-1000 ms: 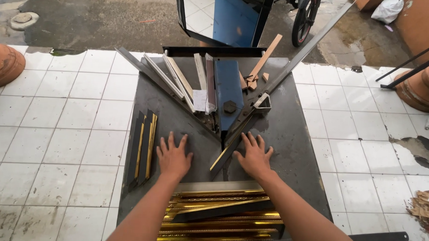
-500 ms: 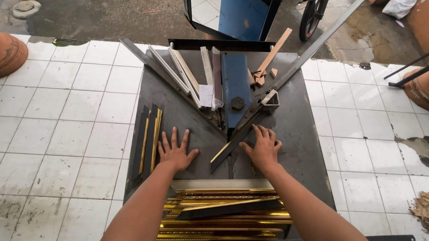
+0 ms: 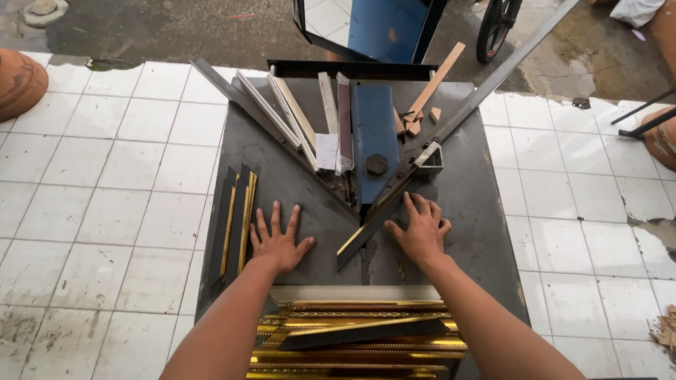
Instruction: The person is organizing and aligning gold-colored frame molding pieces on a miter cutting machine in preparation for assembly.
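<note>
One short moulding strip (image 3: 366, 230), black with a gold edge, lies diagonally on the grey metal table (image 3: 472, 217), its upper end against the blue cutter block (image 3: 375, 131). The right hand (image 3: 420, 232) rests on the strip's right side, fingers spread and flat, gripping nothing. The left hand (image 3: 280, 240) lies palm-down on the bare table, fingers spread wide, empty. Three black-and-gold cut pieces (image 3: 234, 224) lie just left of it. A stack of gold moulding lengths (image 3: 355, 340) lies at the near table edge, between both forearms.
</note>
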